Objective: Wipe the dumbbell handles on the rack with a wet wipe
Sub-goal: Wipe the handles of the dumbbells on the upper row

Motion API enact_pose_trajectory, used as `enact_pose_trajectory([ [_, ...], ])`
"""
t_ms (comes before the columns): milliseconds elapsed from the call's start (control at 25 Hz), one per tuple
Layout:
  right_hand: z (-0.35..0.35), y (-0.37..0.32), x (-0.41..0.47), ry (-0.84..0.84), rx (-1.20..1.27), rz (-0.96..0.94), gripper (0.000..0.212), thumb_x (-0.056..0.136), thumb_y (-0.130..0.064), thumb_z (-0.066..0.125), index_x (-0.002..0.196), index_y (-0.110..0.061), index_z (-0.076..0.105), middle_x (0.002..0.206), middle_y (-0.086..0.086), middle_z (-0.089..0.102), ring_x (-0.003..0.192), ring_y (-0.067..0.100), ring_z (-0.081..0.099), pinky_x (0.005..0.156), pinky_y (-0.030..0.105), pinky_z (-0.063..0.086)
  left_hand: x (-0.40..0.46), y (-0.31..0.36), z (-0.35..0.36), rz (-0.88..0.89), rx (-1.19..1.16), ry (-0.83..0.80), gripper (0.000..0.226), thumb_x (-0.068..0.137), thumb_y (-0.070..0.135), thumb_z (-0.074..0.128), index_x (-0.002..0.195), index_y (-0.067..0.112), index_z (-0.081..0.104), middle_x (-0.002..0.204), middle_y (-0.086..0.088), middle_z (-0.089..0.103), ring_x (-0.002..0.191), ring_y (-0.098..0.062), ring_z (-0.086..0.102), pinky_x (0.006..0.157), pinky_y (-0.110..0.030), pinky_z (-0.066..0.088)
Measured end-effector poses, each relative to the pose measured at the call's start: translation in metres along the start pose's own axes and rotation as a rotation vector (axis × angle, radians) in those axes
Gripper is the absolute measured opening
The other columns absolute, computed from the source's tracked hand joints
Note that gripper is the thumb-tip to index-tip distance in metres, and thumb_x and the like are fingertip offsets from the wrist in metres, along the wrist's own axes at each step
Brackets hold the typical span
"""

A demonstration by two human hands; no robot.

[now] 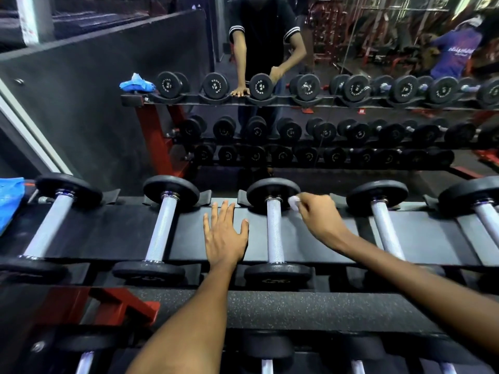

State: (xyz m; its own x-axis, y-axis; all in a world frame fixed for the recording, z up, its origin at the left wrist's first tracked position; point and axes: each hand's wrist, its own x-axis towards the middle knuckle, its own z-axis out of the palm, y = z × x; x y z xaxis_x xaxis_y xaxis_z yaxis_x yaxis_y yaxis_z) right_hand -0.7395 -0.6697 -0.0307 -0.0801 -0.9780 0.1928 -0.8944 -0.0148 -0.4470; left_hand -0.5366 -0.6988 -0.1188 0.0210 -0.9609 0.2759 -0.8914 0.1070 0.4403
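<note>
While your left hand (225,233) lies flat on the rack (108,233), fingers straight and slightly spread, your right hand (318,217) pinches a small white wipe (293,202) at the far end of the third handle (275,230), just beside the far plate. Wipe is soft, limp, light: keep it bunched in the fingertips. Handle is stiff knurled steel, likely to snag; wrap the wipe round mid-shaft. Dumbbell looks heavy, should stay cradled.

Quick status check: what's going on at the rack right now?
Left hand flat on rack shelf. Right hand pinches wet wipe beside third dumbbell handle. Nothing blocking.
</note>
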Motion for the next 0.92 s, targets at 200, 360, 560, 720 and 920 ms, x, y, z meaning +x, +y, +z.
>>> enact_pose_trajectory([
  [200, 0.028, -0.027, 0.015, -0.278, 1.408, 0.839, 0.034, 0.086, 0.013, 0.023, 0.107, 0.018, 0.050, 0.096, 0.027, 0.057, 0.098, 0.040, 0.059, 0.082, 0.036, 0.054, 0.002, 0.001, 0.000, 0.014, 0.125, -0.029, 0.065, 0.098, 0.051, 0.028, 0.155, 0.022, 0.017, 0.163, 0.004, 0.003, 0.150, -0.017, -0.008, 0.121, -0.040, -0.009],
  [360, 0.013, -0.032, 0.027, -0.269, 1.302, 0.827, 0.022, 0.080, 0.008, 0.032, 0.070, -0.009, 0.043, 0.073, 0.015, 0.044, 0.061, 0.023, 0.041, 0.066, 0.030, 0.042, 0.001, 0.001, 0.000, 0.008, 0.120, -0.045, 0.071, 0.093, 0.057, 0.016, 0.155, 0.022, 0.017, 0.163, 0.005, 0.004, 0.150, -0.016, -0.008, 0.120, -0.039, -0.012],
  [560, 0.010, -0.049, 0.029, -0.379, 1.365, 0.791, 0.018, 0.090, -0.003, 0.046, 0.074, -0.006, 0.053, 0.074, 0.007, 0.051, 0.067, 0.019, 0.051, 0.066, 0.030, 0.046, 0.000, 0.000, 0.001, 0.022, 0.116, -0.041, 0.082, 0.084, 0.058, 0.001, 0.155, 0.020, 0.015, 0.163, 0.004, 0.004, 0.150, -0.017, -0.008, 0.120, -0.040, -0.013],
  [720, 0.009, -0.048, 0.028, -0.244, 1.268, 0.758, 0.014, 0.086, -0.003, 0.059, 0.073, -0.009, 0.058, 0.068, 0.003, 0.057, 0.059, 0.012, 0.054, 0.060, 0.023, 0.043, 0.000, 0.000, 0.002, 0.011, 0.108, -0.039, 0.080, 0.085, 0.057, 0.004, 0.155, 0.020, 0.013, 0.163, 0.004, 0.004, 0.150, -0.017, -0.009, 0.120, -0.041, -0.012],
  [920, 0.033, -0.046, 0.027, 0.017, 1.234, 0.796, 0.044, 0.068, -0.003, 0.079, 0.105, -0.003, 0.054, 0.096, 0.013, 0.065, 0.079, 0.021, 0.064, 0.074, 0.038, 0.056, 0.003, 0.000, -0.001, 0.010, 0.125, -0.104, 0.067, 0.098, 0.050, 0.025, 0.155, 0.018, 0.012, 0.164, 0.002, 0.003, 0.150, -0.020, -0.009, 0.120, -0.044, -0.011],
])
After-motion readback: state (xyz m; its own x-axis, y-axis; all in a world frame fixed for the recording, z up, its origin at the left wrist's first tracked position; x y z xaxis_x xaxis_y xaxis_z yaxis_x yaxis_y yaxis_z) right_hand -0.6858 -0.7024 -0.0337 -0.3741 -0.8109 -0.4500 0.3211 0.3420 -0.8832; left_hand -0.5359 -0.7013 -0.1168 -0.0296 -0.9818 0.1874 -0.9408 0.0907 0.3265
